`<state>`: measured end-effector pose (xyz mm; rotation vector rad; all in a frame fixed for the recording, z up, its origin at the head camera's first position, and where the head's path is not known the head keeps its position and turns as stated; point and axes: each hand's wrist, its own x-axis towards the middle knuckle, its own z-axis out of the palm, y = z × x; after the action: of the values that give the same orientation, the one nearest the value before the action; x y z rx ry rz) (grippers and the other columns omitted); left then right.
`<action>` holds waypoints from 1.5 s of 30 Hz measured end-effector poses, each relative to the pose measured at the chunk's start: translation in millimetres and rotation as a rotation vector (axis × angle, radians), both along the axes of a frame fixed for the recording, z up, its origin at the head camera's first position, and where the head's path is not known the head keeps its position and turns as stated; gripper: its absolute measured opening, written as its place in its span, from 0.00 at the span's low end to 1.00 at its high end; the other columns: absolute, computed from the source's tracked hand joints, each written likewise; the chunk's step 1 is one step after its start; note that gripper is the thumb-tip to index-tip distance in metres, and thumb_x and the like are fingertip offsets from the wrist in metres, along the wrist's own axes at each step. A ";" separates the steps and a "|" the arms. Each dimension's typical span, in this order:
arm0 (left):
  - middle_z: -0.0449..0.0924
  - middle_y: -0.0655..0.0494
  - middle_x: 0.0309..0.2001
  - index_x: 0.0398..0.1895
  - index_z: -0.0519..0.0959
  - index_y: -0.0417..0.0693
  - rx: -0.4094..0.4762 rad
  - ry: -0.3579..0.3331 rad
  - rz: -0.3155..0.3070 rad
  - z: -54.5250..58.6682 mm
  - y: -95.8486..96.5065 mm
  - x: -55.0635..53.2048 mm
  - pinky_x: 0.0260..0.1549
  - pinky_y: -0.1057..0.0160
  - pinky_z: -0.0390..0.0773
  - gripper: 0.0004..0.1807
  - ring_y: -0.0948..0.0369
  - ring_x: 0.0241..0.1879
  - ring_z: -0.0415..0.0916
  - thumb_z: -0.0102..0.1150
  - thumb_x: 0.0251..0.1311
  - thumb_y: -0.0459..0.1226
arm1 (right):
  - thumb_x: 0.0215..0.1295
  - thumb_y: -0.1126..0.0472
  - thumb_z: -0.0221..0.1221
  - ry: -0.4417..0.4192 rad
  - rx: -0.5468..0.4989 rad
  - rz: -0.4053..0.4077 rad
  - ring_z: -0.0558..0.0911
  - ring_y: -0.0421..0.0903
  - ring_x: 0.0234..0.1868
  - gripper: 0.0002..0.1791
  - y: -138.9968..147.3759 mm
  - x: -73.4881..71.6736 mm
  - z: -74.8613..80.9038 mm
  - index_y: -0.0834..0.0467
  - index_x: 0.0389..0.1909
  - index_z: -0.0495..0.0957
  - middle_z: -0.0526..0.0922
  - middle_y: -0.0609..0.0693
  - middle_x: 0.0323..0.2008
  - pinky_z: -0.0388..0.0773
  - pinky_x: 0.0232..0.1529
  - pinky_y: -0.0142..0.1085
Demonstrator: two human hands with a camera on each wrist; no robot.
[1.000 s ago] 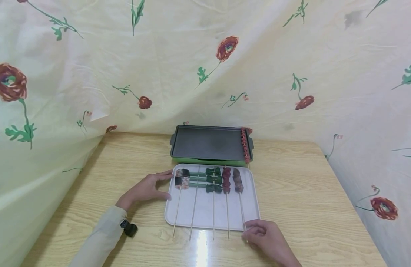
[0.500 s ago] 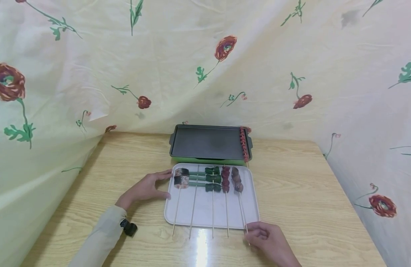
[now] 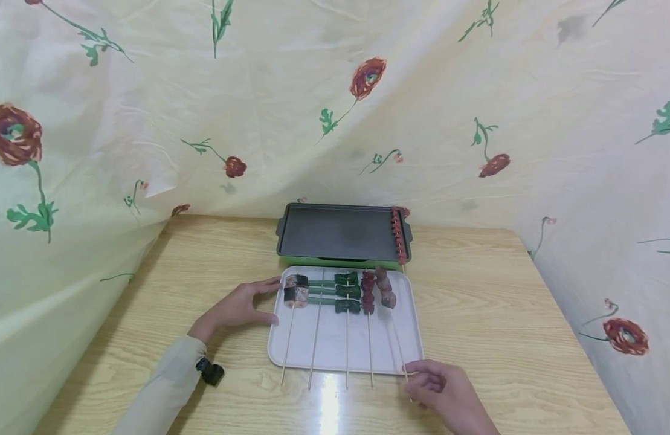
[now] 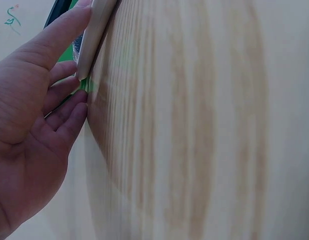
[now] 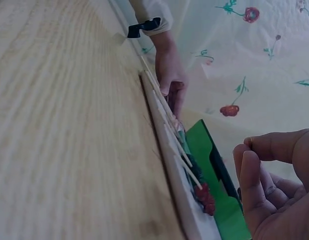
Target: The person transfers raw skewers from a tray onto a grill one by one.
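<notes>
White tray lies on the table, just before the griddle, at whose right end a beaded skewer rests. The right hand pinches the brown skewer near the bare end of its stick, thumb and forefinger together, the other fingers curled in. The brown skewer reaches over the right part of the tray, slanted: its meat leans left, close to the red skewer, and its stick runs out past the near rim. Whether the meat bears on the tray or is just clear of it cannot be told. The left hand is at the tray's left rim, thumb and fingers spread apart and touching the edge. Farther left of the red skewer lie the green bundle and the rolls. For good handling, the pinch should be firm, since a thin stick may well roll between the fingertips and let the heavier far end swing. Raising the meat before moving it sideways would probably spare the red skewer beside it. A light, steady touch from the left hand seems enough to keep the tray from sliding; pressing hard could tip or drag it.
</notes>
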<state>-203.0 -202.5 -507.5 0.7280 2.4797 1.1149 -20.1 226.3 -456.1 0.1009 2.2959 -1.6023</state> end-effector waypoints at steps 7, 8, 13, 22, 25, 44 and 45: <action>0.59 0.58 0.79 0.75 0.68 0.49 0.000 0.004 -0.001 -0.4 0.2 -0.9 0.75 0.45 0.58 0.49 0.49 0.79 0.52 0.77 0.51 0.54 | 0.64 0.64 0.68 0.048 0.029 0.020 0.86 0.47 0.31 0.22 4.7 -7.6 15.2 0.72 0.56 0.79 0.86 0.57 0.33 0.87 0.32 0.37; 0.59 0.59 0.79 0.75 0.68 0.49 -0.002 0.005 0.001 -0.9 0.0 -1.1 0.75 0.46 0.58 0.49 0.50 0.79 0.52 0.77 0.51 0.54 | 0.64 0.64 0.68 0.062 0.031 0.019 0.86 0.47 0.31 0.23 5.4 -8.9 18.0 0.72 0.56 0.79 0.86 0.56 0.33 0.86 0.32 0.37; 0.59 0.61 0.78 0.75 0.68 0.50 -0.009 0.011 0.001 -3.1 -1.0 -2.2 0.75 0.48 0.59 0.49 0.52 0.78 0.53 0.77 0.50 0.55 | 0.64 0.65 0.68 0.108 0.029 -0.013 0.85 0.47 0.31 0.23 9.4 -18.0 33.6 0.71 0.57 0.78 0.86 0.58 0.33 0.86 0.33 0.37; 0.59 0.61 0.78 0.75 0.69 0.49 -0.013 0.004 0.011 -1.6 0.6 -1.1 0.75 0.47 0.58 0.49 0.52 0.79 0.52 0.78 0.50 0.54 | 0.64 0.68 0.67 0.201 0.050 -0.074 0.86 0.47 0.31 0.20 13.2 -44.1 49.4 0.70 0.55 0.80 0.88 0.59 0.33 0.86 0.32 0.38; 0.59 0.62 0.78 0.75 0.69 0.50 -0.020 -0.009 0.020 -0.1 1.2 -0.5 0.75 0.47 0.59 0.49 0.52 0.79 0.52 0.78 0.50 0.54 | 0.64 0.67 0.67 0.230 0.044 -0.069 0.86 0.44 0.31 0.20 14.3 -53.3 52.2 0.71 0.55 0.80 0.88 0.58 0.33 0.86 0.31 0.37; 0.59 0.62 0.78 0.75 0.68 0.51 -0.022 0.008 0.014 -3.8 -0.9 -2.3 0.76 0.48 0.56 0.50 0.53 0.79 0.51 0.77 0.49 0.57 | 0.68 0.62 0.66 0.246 0.092 -0.068 0.87 0.49 0.34 0.20 4.6 -106.3 60.9 0.67 0.57 0.81 0.88 0.58 0.36 0.87 0.36 0.40; 0.59 0.62 0.78 0.75 0.68 0.52 -0.023 0.009 0.014 -4.1 -1.1 -2.3 0.76 0.48 0.56 0.50 0.53 0.79 0.52 0.76 0.49 0.57 | 0.68 0.62 0.66 0.245 0.092 -0.068 0.87 0.49 0.34 0.20 4.2 -108.9 60.1 0.67 0.57 0.81 0.88 0.59 0.36 0.87 0.37 0.40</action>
<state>-205.3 -203.5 -511.6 0.7120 2.5045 1.0883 -129.0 230.5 -396.0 0.0043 2.5780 -1.6207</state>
